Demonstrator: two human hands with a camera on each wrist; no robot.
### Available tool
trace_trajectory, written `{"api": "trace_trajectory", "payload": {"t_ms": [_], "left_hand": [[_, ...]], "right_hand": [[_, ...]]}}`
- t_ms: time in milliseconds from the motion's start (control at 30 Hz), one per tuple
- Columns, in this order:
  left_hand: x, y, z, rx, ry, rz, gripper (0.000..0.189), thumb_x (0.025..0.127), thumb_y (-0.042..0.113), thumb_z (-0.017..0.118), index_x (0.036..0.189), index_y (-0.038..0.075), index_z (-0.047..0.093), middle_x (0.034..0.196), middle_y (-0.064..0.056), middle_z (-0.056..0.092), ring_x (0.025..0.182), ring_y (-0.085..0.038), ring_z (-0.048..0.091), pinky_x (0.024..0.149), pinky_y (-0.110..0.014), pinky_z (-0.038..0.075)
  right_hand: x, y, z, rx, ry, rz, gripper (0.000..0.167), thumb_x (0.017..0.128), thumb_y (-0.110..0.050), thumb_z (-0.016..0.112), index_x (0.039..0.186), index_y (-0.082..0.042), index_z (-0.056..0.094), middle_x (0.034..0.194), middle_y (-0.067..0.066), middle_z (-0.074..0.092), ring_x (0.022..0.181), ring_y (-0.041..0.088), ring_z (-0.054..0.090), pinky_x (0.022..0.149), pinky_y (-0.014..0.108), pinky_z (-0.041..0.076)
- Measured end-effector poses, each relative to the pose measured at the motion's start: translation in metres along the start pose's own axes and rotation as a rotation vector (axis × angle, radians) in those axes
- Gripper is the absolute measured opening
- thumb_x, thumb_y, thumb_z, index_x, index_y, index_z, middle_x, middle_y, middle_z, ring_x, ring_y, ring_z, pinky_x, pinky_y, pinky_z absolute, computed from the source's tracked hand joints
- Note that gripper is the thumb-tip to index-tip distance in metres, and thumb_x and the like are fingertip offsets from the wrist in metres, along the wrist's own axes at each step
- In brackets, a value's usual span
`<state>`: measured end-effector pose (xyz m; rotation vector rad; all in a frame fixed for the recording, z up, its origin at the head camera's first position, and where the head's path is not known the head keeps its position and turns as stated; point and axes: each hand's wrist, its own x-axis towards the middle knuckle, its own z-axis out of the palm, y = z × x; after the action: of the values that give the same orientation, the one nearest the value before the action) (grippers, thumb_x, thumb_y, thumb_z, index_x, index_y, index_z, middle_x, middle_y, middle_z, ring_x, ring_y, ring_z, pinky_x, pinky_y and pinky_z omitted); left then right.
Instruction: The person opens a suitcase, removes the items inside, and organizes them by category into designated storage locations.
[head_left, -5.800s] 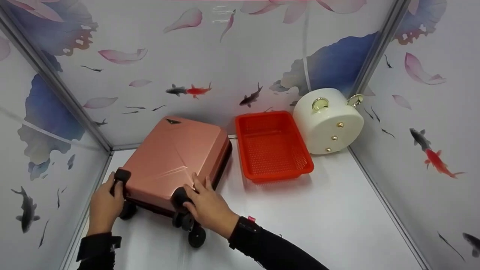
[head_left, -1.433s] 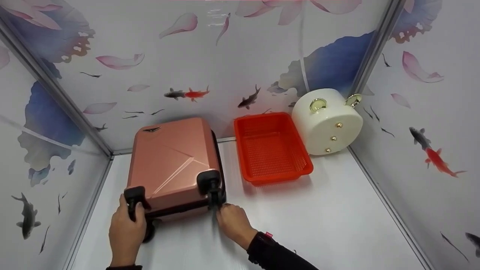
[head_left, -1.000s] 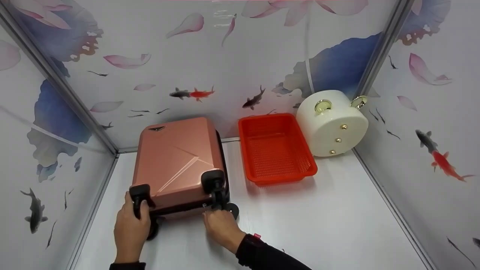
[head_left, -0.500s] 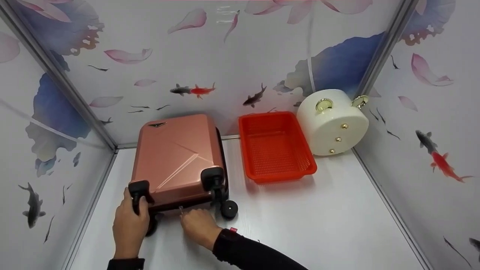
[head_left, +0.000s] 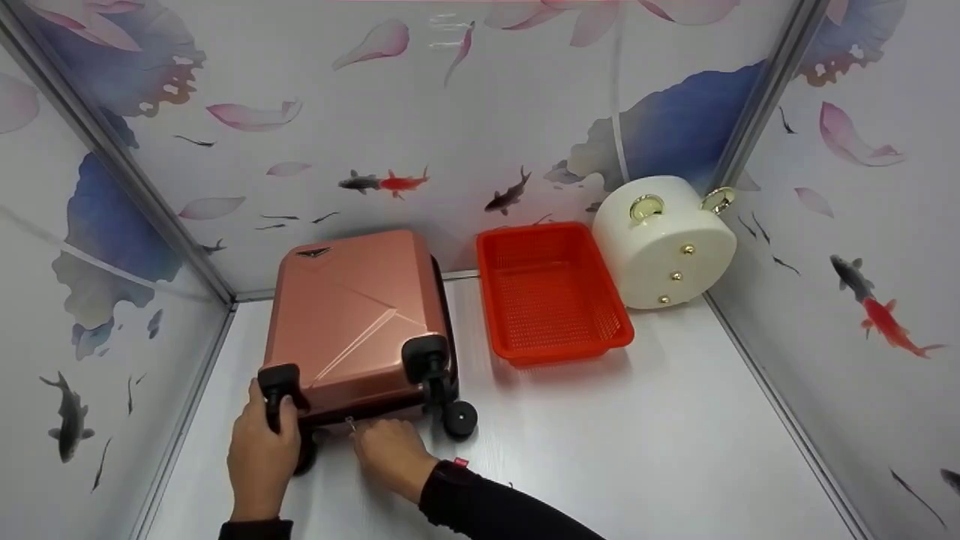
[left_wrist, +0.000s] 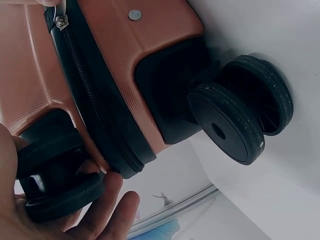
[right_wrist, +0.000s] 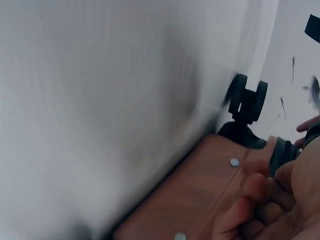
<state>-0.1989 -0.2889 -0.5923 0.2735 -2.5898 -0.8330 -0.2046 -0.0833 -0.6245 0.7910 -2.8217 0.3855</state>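
A rose-pink hard-shell suitcase (head_left: 352, 307) lies flat at the left, its wheeled end towards me. My left hand (head_left: 259, 454) grips the upper left caster wheel (left_wrist: 65, 195), fingers curled round it in the left wrist view. With its fingers curled, my right hand (head_left: 394, 450) pinches the zipper pull (head_left: 350, 423) at the near end of the case. The left wrist view shows the metal slider (left_wrist: 61, 22) on the dark zipper (left_wrist: 90, 95), which runs on towards the case's corner. Another caster wheel (left_wrist: 227, 122) sits below, against the white surface.
A red perforated plastic basket (head_left: 555, 300) stands right of the suitcase. Beside it, against the back right corner, is a white round-sided case (head_left: 652, 262) with gold studs and ring fittings. Patterned wall panels (head_left: 450, 112) enclose the white table surface (head_left: 637, 442).
The suitcase has turned straighter since the oldest frame. My right hand, pinching the zipper pull, has slid left from the right wheel along the near end. The left hand keeps its grip.
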Motion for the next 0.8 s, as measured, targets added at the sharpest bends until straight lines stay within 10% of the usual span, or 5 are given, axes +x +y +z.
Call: {"api": "trace_trajectory", "payload": {"t_ms": [233, 400, 600, 800], "left_hand": [[0.0, 0.0, -0.002, 0.013, -0.024, -0.035, 0.073, 0.114, 0.041, 0.051, 0.17, -0.003, 0.034, 0.118, -0.031, 0.072, 0.097, -0.041, 0.07, 0.065, -0.043, 0.045], [-0.001, 0.004, 0.001, 0.009, -0.046, -0.05, 0.074, 0.114, 0.043, 0.05, 0.172, -0.001, 0.031, 0.126, -0.033, 0.071, 0.102, -0.043, 0.07, 0.071, -0.049, 0.049], [0.0, 0.005, 0.002, 0.025, -0.035, -0.033, 0.074, 0.115, 0.041, 0.05, 0.17, -0.005, 0.031, 0.126, -0.036, 0.07, 0.103, -0.048, 0.07, 0.076, -0.058, 0.051], [-0.006, 0.014, 0.0, 0.105, 0.025, -0.03, 0.074, 0.112, 0.037, 0.057, 0.167, -0.007, 0.035, 0.143, -0.042, 0.056, 0.136, -0.061, 0.049, 0.107, -0.078, 0.037]], "right_hand": [[0.011, 0.018, -0.056, 0.028, 0.181, -0.14, 0.021, 0.11, -0.031, 0.063, 0.104, -0.02, 0.08, 0.096, -0.006, 0.076, 0.089, 0.013, 0.072, 0.077, 0.029, 0.06], [0.022, 0.048, -0.092, -0.006, 0.352, -0.157, 0.024, 0.104, -0.026, 0.069, 0.125, -0.021, 0.079, 0.131, 0.002, 0.075, 0.126, 0.024, 0.067, 0.115, 0.039, 0.054], [0.022, 0.085, -0.096, 0.021, 0.16, 0.051, 0.044, 0.114, -0.045, 0.055, 0.152, -0.024, 0.067, 0.17, 0.015, 0.05, 0.16, 0.045, 0.043, 0.131, 0.063, 0.036], [0.019, 0.094, -0.092, 0.113, 0.09, 0.056, 0.052, 0.116, -0.051, 0.05, 0.16, -0.026, 0.061, 0.175, 0.016, 0.046, 0.161, 0.046, 0.043, 0.131, 0.059, 0.038]]}}
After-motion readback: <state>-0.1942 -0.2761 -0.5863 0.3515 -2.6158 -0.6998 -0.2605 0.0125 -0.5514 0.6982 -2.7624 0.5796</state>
